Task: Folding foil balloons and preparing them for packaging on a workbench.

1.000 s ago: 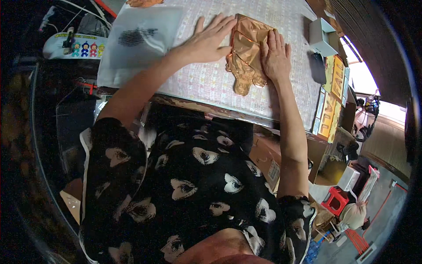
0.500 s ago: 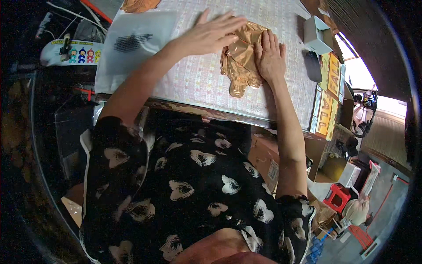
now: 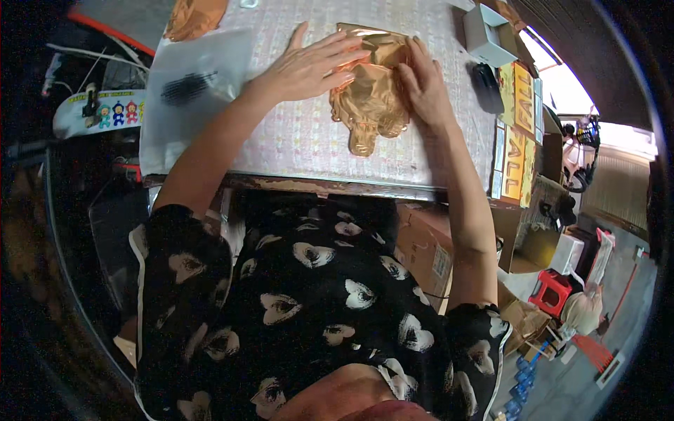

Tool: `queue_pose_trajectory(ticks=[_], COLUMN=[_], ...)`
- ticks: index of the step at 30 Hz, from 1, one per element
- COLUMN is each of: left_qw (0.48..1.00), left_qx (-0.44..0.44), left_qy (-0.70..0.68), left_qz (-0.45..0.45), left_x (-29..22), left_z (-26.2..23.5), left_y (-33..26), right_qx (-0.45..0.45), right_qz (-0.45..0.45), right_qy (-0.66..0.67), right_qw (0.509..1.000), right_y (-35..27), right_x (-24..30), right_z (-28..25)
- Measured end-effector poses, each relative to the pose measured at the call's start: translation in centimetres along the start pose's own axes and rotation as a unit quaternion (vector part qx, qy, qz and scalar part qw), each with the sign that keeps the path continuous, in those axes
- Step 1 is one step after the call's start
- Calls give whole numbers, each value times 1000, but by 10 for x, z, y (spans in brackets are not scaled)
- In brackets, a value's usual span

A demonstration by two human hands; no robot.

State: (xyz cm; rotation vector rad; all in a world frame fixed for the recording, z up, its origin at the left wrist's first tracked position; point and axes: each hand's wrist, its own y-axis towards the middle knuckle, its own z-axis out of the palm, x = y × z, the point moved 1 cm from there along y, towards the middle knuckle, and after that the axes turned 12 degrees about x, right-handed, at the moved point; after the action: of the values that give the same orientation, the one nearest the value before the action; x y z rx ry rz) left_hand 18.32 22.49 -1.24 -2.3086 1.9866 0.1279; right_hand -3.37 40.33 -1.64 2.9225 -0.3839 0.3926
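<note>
left hand (image 3: 309,68) flat, fingers spread on gold foil (image 3: 372,91) at its 10 o'clock | right hand (image 3: 426,84) loose by its 2 o'clock | foil's around 12 o'clock on the table (image 3: 281,140) | uneven pressing could crease it, nail might snag it tbh

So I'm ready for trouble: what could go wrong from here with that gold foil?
The gold foil is wrinkled, so pressing with the left hand might set creases or tear it. With the right hand at its right edge, uneven pushes could twist it askew. The left forearm passes over the edge of the plastic bag and might drag it.
</note>
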Motion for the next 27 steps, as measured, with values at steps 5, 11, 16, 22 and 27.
queue_pose_trajectory(ticks=[5, 11, 16, 22, 27], left_qw=[1000, 1000, 999, 995, 996], left_qx=[-15, 9, -20, -18, -13], left_qy=[19, 12, 24, -103, -86], left_qz=[17, 18, 19, 8, 23], left_x=[1, 0, 1, 5, 6], left_z=[0, -3, 0, -6, -19], left_y=[-2, 0, 1, -1, 4], right_qx=[-58, -8, -5, 5, 19], right_qz=[-52, -180, -217, -220, -216], right_qy=[205, -4, -22, -9, 21], right_qw=[976, 984, 976, 975, 976], right_y=[-28, -29, -24, -19, -20], right_x=[-19, -7, -13, -17, -15], right_z=[-40, -39, -39, -38, -40])
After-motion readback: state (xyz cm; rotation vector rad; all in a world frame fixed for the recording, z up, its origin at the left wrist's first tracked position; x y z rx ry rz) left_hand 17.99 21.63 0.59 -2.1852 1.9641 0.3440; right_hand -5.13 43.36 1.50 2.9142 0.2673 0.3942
